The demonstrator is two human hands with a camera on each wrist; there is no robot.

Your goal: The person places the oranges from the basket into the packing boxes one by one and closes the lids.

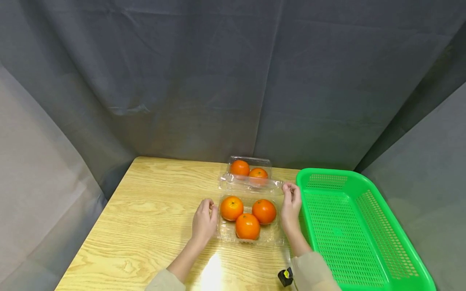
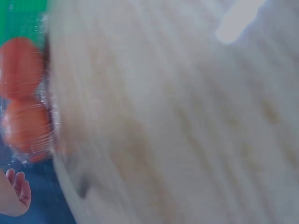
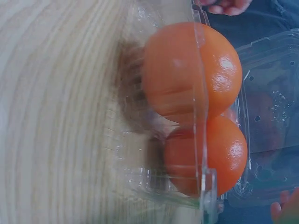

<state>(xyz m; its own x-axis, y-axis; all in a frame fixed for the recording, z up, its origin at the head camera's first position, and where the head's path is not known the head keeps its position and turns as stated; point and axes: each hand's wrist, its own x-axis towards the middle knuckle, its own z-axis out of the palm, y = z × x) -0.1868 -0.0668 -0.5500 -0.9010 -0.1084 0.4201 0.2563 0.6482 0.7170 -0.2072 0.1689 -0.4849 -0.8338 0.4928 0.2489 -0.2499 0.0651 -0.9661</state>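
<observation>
A clear plastic clamshell box (image 1: 233, 238) sits on the table with three oranges (image 1: 247, 226) inside. Its transparent lid (image 1: 251, 184) is raised at the back. Two more oranges (image 1: 258, 176) show through clear plastic behind, in what looks like another box. My right hand (image 1: 292, 206) has its fingertips at the lid's right corner and appears to pinch it. My left hand (image 1: 204, 223) is beside the box's left edge, fingers loosely bent, holding nothing visible. Two of the oranges (image 3: 219, 70) fill the right wrist view; fingers (image 3: 282, 207) show at its lower right.
A green plastic basket (image 1: 305, 202) stands on the right, close to my right hand. The wooden table (image 1: 145, 218) extends to the left. Grey curtains (image 1: 182, 101) hang behind and at both sides. A small black item (image 1: 285, 277) is by my right sleeve.
</observation>
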